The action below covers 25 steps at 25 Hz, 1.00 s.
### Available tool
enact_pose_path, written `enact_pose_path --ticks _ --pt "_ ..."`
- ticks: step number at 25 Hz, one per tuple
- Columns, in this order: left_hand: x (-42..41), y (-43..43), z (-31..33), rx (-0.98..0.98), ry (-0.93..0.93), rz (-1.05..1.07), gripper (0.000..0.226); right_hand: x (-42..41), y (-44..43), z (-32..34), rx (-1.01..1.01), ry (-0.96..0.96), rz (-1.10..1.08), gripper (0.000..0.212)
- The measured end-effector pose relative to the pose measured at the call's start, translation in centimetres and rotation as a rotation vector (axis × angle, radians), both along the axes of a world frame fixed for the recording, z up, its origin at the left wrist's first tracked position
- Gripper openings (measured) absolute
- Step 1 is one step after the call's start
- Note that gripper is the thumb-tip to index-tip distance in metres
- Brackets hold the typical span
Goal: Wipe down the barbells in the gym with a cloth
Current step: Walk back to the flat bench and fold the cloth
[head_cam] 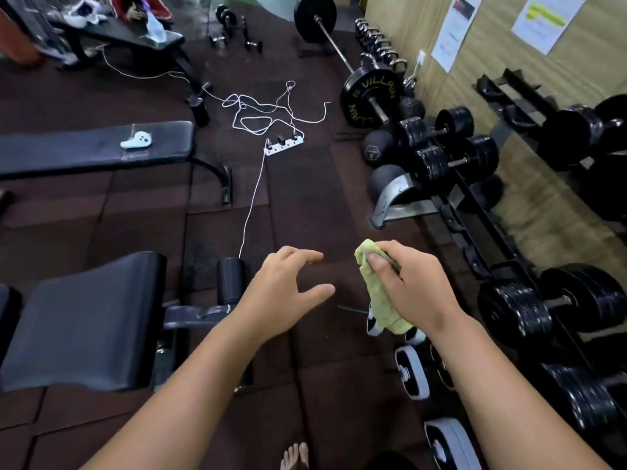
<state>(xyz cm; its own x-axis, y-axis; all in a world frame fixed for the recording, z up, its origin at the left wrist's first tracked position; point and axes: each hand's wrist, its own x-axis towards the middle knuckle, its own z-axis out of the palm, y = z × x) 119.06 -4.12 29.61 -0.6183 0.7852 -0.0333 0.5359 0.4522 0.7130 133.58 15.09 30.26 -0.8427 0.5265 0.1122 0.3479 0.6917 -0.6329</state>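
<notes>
My right hand grips a crumpled yellow-green cloth, which hangs down below the fist. My left hand hovers beside it over the dark floor mat, fingers spread and holding nothing. A barbell with black plates, the near plate marked in yellow letters, lies on the floor far ahead by the wall. Both hands are well short of it.
A dumbbell rack loaded with black dumbbells runs along the right wall. Benches stand on the left. A white power strip with tangled cables lies mid-floor. White-and-black dumbbells sit near my bare foot.
</notes>
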Motion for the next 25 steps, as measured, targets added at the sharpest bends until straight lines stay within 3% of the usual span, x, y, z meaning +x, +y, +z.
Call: enact_pose_path --ticks 16,25 --pt "-21.5 20.4 -0.9 0.054 0.011 0.205 0.056 -25.2 21.4 -0.6 0.041 0.006 0.192 0.026" --pt "-40.1 25.8 -2.3 0.068 0.021 0.262 0.056 -44.7 28.0 -0.9 0.04 0.021 0.266 0.018"
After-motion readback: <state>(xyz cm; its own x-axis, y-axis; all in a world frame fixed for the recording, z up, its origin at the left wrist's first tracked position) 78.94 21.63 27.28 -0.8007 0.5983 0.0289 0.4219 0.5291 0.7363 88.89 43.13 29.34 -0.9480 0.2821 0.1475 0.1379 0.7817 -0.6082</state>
